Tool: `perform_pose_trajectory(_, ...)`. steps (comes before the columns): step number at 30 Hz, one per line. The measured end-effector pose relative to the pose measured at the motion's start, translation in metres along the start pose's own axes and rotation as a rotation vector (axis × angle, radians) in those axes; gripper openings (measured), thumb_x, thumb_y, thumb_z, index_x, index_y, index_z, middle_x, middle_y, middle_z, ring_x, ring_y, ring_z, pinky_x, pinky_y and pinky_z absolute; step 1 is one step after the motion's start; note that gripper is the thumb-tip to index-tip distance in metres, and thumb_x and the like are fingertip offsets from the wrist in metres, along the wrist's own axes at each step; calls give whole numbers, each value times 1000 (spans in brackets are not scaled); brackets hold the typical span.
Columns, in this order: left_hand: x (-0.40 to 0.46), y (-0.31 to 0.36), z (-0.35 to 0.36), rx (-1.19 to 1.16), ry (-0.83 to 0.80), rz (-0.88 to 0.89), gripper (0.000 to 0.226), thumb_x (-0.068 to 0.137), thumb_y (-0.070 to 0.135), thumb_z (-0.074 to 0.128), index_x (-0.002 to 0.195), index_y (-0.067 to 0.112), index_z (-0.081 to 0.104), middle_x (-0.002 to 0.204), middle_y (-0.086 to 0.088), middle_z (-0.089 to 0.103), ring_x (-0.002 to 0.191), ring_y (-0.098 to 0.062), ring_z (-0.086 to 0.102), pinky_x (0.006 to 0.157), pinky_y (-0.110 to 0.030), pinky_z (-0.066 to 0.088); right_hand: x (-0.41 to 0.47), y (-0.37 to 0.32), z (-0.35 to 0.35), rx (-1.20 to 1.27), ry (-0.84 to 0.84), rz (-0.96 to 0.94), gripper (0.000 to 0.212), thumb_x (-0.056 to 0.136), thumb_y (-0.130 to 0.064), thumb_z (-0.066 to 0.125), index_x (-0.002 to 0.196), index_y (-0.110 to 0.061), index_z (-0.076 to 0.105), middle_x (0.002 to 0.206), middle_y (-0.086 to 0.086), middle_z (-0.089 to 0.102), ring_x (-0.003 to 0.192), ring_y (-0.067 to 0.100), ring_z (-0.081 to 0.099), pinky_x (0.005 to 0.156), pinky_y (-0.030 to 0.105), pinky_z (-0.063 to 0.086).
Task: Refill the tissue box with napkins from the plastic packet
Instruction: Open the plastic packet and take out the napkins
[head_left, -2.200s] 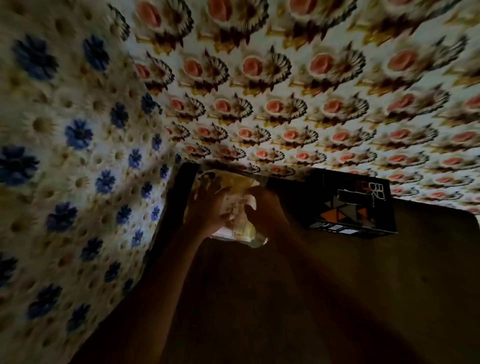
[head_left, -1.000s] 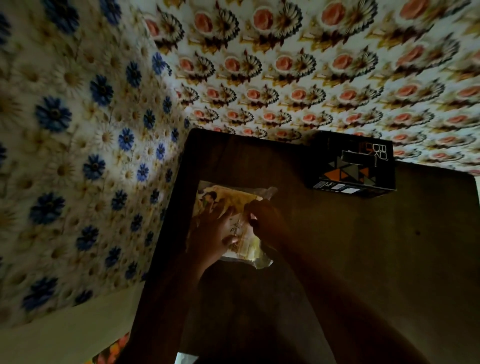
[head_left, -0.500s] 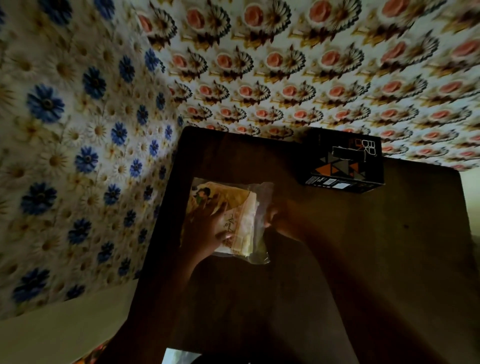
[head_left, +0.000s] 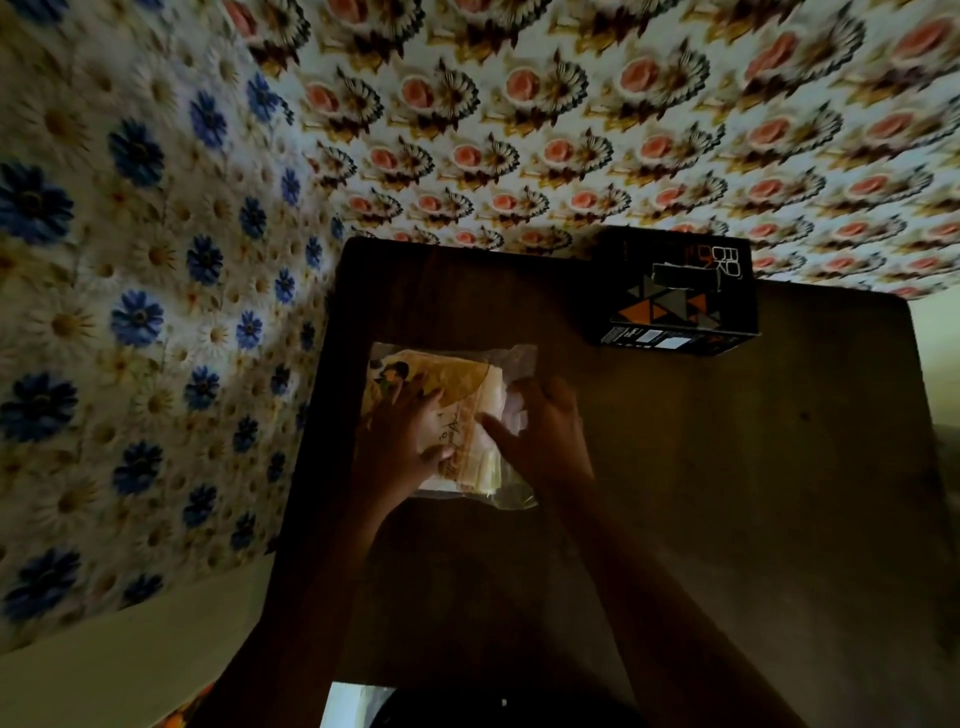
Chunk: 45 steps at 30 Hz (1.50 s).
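Note:
A clear plastic packet (head_left: 447, 379) with a yellow printed label and a stack of pale napkins lies flat on the dark wooden table (head_left: 727, 493), near its left edge. My left hand (head_left: 400, 441) presses down on the packet's label side. My right hand (head_left: 540, 436) is at the packet's open right end, fingers curled around white napkins (head_left: 511, 410) there. The black tissue box (head_left: 675, 296) with orange and grey triangles stands at the table's far edge, to the right of the packet and apart from both hands.
Flower-patterned cloth covers the wall to the left (head_left: 130, 312) and behind the table (head_left: 623, 130). A pale floor or surface (head_left: 130, 670) shows at the lower left. The scene is dim.
The packet came down from the far edge to lie flat nearer me. My right hand moved from the packet's right edge onto the napkins at its open end.

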<state>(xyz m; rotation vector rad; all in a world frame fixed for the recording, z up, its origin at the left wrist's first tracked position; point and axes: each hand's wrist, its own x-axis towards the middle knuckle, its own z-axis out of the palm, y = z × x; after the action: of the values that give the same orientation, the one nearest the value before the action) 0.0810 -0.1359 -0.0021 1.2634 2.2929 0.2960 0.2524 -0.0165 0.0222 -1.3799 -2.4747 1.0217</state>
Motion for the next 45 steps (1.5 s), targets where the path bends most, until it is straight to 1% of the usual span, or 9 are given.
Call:
perform_pose_trajectory(3,-2,-2,4,-24,-2,1,80,83,49,72,151,37,33,167,8,15,156,-24,5,120,-60,17,-3,1,4,174,-36,147,34,88,-34,70,116,-18,60,110,-5,63,96,12,63,74,25,56)
perform_pose_trajectory(7,-4,-1,4,-23,14,7,80,83,48,73,152,36,34,167,7,18,156,-25,7,121,-59,18,-8,12,-2,284,47,285,18,98,-4,53,102,-13,68,89,-10,66,74,3,64,72,24,59)
perform_pose_trajectory(12,-3,1,5,-5,15,-10,82,83,47,72,153,37,30,167,7,17,156,-24,6,121,-58,15,-5,38,-4,212,80,318,15,96,-2,57,98,-14,66,89,-8,64,76,-1,60,82,26,58)
perform_pose_trajectory(16,-3,1,5,1,8,-4,81,85,49,70,153,37,29,167,6,16,156,-24,5,121,-59,14,2,44,3,56,-3,226,19,92,-3,60,108,-12,64,116,7,62,106,22,62,86,29,52)
perform_pose_trajectory(22,-4,-2,8,-15,7,-19,82,84,51,70,153,41,26,167,7,15,156,-22,3,122,-60,13,3,38,2,-395,-27,-202,32,70,-13,82,98,-12,68,114,10,63,111,33,57,92,52,44)
perform_pose_trajectory(31,-4,0,4,-23,0,-4,82,84,48,71,154,37,29,167,6,16,156,-25,6,120,-62,16,8,25,1,-102,-316,243,28,101,-25,44,126,-21,58,133,7,59,136,30,43,116,66,9)
perform_pose_trajectory(35,-4,-1,5,-39,12,-1,82,83,48,72,153,36,31,167,7,16,156,-25,5,121,-62,14,14,25,11,88,-265,394,22,99,-30,50,110,-18,64,121,5,62,126,27,50,111,72,13)
perform_pose_trajectory(40,-4,-3,6,-47,8,-3,83,83,48,72,153,39,29,167,6,16,156,-25,7,121,-62,15,22,25,15,262,-142,459,21,87,-13,66,80,-32,58,92,-8,63,100,18,62,100,59,45)
perform_pose_trajectory(45,-6,-2,5,-56,8,2,84,83,48,72,153,40,28,167,9,13,156,-23,6,122,-60,13,7,15,5,414,-61,391,14,90,-6,65,86,-16,73,84,-4,73,69,3,69,65,23,59)
